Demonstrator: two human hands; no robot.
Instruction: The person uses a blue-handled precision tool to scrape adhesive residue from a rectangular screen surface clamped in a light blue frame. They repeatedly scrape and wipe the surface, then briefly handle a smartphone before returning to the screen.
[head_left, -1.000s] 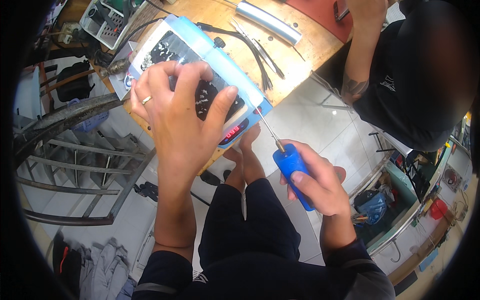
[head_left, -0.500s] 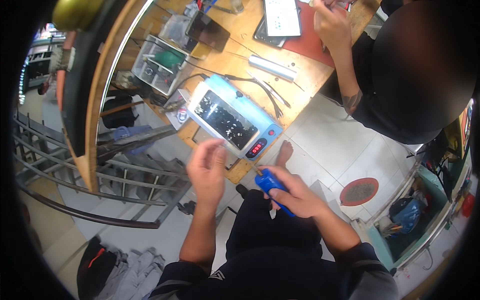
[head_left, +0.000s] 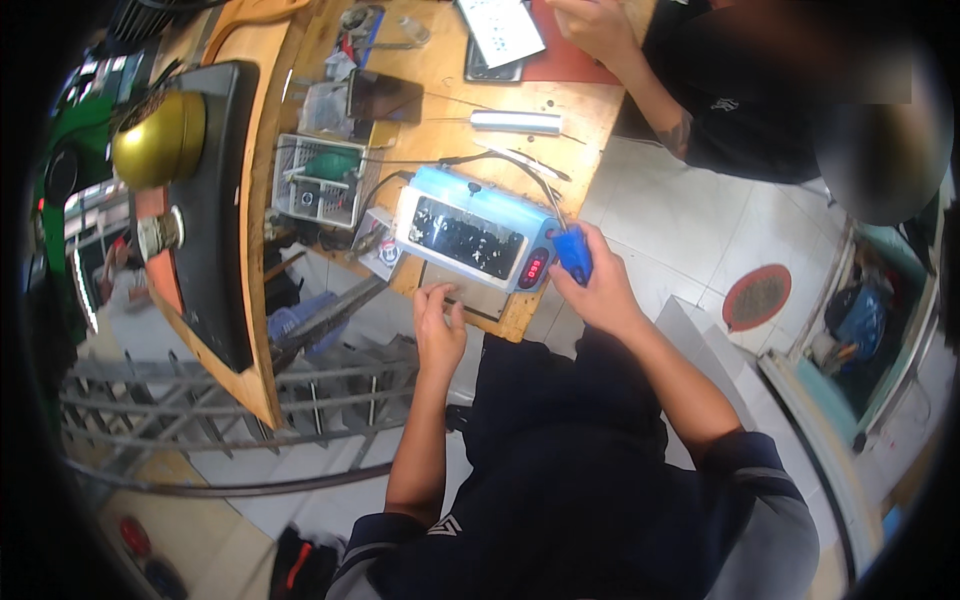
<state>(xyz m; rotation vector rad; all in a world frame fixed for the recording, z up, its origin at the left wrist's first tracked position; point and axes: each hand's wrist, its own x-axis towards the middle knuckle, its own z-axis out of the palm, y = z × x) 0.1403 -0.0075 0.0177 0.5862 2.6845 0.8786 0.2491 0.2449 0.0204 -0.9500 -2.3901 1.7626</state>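
While the right hand (head_left: 603, 277) grips a blue-handled tool (head_left: 573, 255), the left hand (head_left: 440, 327) is at the near edge of the bench (head_left: 592, 100), head view.
Right fingers closed around the handle, just beside the right end of a blue machine (head_left: 450, 184); contact between tool and machine cannot be determined. Left fingers half-curled at a dark-edged sheet (head_left: 487, 300); whether they grip it cannot be told. A white-bordered dark panel (head_left: 465, 240), scattered with pale flakes, lies on the machine's top. Beyond it: tweezers (head_left: 525, 162) and a silver cylinder (head_left: 516, 122).
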